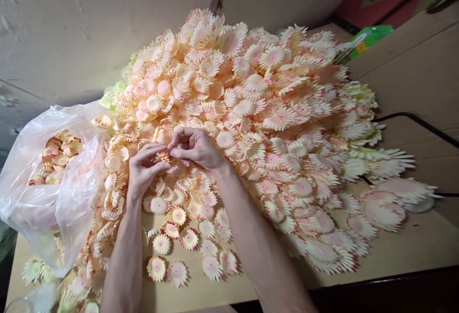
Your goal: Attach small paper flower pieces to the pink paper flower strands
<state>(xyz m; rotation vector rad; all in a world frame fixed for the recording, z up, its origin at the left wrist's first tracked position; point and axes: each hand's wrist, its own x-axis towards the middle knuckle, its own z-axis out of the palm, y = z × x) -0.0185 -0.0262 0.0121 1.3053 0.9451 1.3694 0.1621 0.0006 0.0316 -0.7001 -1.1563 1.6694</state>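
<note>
Both hands meet over a large heap of pale flower-shaped petal discs (244, 107). Between the thumb and fingers of my left hand (146, 162) is a small petal piece with red and yellow edges (164, 156). My right hand (195, 149) touches the same piece from the right, its thumb and forefinger pinched together at its edge. Below the hands lie loose petal discs with pink centres, among them one with a red rim (178, 216). The fingers partly hide the piece.
On the left, a clear plastic bag (77, 198) holds several red-edged flower pieces (59, 155). The heap spreads over a wooden tabletop (201, 298) against a pale wall (107, 26). At right stand a cardboard sheet (412, 73), a black metal rod (423, 120) and a green packet (369, 40).
</note>
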